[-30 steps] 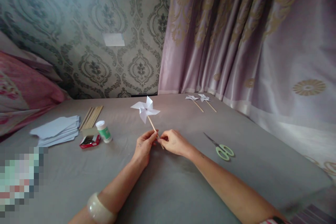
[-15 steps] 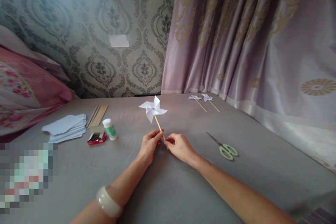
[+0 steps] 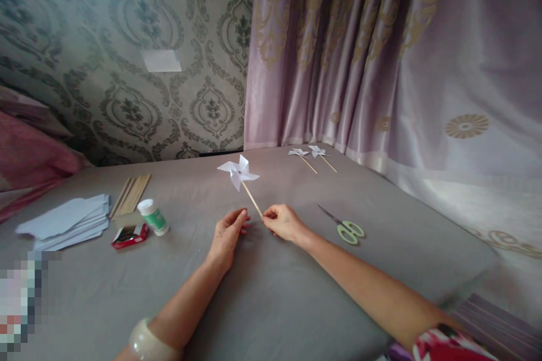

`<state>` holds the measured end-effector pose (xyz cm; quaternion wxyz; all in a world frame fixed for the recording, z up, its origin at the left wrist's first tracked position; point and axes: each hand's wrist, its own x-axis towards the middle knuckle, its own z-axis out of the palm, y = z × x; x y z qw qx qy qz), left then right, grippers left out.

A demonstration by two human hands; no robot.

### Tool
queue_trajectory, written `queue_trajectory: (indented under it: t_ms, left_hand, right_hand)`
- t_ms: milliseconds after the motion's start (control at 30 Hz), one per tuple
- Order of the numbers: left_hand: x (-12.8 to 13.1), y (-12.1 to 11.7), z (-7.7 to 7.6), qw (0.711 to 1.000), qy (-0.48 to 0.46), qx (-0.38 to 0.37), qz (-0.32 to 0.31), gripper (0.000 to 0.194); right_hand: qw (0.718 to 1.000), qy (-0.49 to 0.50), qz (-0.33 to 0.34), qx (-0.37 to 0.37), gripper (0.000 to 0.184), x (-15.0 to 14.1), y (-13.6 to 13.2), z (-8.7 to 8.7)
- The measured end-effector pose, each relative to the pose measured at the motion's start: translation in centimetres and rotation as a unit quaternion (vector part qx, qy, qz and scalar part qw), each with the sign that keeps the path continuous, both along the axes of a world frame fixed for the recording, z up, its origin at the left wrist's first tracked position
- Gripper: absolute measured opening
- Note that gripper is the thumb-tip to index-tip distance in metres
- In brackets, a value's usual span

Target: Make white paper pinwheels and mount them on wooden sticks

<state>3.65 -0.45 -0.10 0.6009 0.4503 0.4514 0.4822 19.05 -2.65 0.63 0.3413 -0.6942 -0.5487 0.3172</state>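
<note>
My right hand point(image 3: 282, 221) pinches the lower end of a thin wooden stick that carries a white paper pinwheel point(image 3: 238, 171), held tilted up to the left above the grey bed sheet point(image 3: 262, 293). My left hand point(image 3: 226, 234) rests just left of the stick with its fingers loosely extended, no longer on the stick. Both forearms reach in from the bottom; a pale bangle sits on the left wrist.
Green-handled scissors point(image 3: 347, 229) lie right of my hands. Two finished pinwheels point(image 3: 308, 153) lie by the purple curtain point(image 3: 381, 56). At left are a paper stack point(image 3: 68, 221), wooden sticks point(image 3: 131, 194), a glue bottle point(image 3: 153, 216) and a red box point(image 3: 129, 234).
My left hand has let go of the stick and now lies beside it. The right hand alone holds the pinwheel. The view shifted slightly to the right.
</note>
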Motion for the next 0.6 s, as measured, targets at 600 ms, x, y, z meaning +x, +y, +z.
queue_trajectory:
  t_ms: [600]
  left_hand:
    - [-0.1, 0.1, 0.0, 1.0, -0.012, -0.011, -0.002, 0.054]
  right_hand:
    - [0.958, -0.188, -0.204, -0.071, 0.018, 10.2, 10.6, 1.5]
